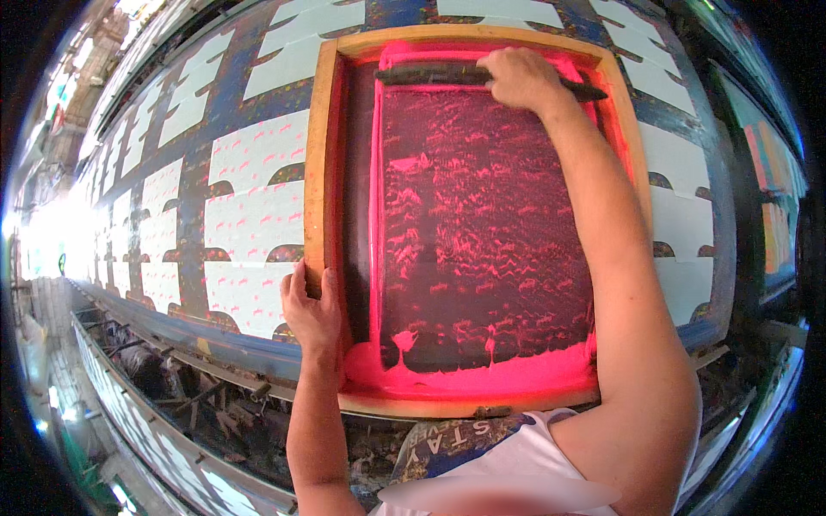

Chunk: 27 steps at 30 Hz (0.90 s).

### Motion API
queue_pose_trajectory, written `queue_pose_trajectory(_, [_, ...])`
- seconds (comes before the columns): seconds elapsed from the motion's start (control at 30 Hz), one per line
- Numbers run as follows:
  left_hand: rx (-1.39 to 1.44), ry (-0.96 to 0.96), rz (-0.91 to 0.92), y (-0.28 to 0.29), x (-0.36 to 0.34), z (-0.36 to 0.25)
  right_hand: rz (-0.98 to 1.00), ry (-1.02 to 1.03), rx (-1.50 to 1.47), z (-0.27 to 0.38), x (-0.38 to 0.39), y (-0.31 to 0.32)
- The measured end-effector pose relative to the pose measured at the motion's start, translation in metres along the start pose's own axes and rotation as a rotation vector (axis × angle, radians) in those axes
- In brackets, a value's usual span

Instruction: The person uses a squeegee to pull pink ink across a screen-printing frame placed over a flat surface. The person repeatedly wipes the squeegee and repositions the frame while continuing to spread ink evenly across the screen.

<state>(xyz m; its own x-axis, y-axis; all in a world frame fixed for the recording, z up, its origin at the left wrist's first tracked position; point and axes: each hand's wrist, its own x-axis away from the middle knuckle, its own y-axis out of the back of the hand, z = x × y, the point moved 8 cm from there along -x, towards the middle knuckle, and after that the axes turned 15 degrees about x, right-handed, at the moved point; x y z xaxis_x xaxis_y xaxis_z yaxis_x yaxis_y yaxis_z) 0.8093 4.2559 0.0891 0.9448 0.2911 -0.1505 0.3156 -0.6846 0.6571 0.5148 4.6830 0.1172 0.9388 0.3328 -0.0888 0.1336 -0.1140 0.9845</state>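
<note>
A wooden-framed printing screen [323,172] lies flat on a long table, its dark mesh [486,224] smeared with bright pink ink. A thick band of pink ink [482,378] pools along the near edge. My right hand [520,77] is stretched to the far end and grips the dark handle of a squeegee [430,76] lying across the screen. My left hand [311,310] presses on the frame's near left corner, fingers wrapped over the wooden edge.
White fabric pieces [254,219] with small pink marks lie in rows on the blue, paint-stained table [194,185], left and right of the screen. More pieces [680,224] sit to the right. Below the table edge run metal rails and debris [198,387].
</note>
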Motion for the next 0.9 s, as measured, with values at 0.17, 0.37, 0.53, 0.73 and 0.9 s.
queue_pose_trajectory(0.17, [-0.049, 0.0, 0.032, 0.0, -0.001, 0.001, -0.042, 0.066, -0.045, 0.042, 0.078, 0.019])
queue_pose_trajectory(0.37, [-0.096, -0.044, 0.055, -0.001, -0.003, 0.002, 0.03, 0.037, -0.089, 0.102, 0.196, 0.045])
queue_pose_trajectory(0.53, [-0.051, -0.068, 0.107, -0.004, -0.005, 0.008, -0.036, 0.056, -0.128, 0.164, 0.294, 0.067])
queue_pose_trajectory(0.73, [-0.041, -0.111, 0.098, -0.003, -0.004, 0.01, 0.011, 0.059, -0.098, 0.232, 0.386, 0.083])
queue_pose_trajectory(0.9, [-0.089, -0.074, 0.105, -0.002, -0.004, 0.006, -0.027, 0.061, -0.072, 0.261, 0.429, 0.095])
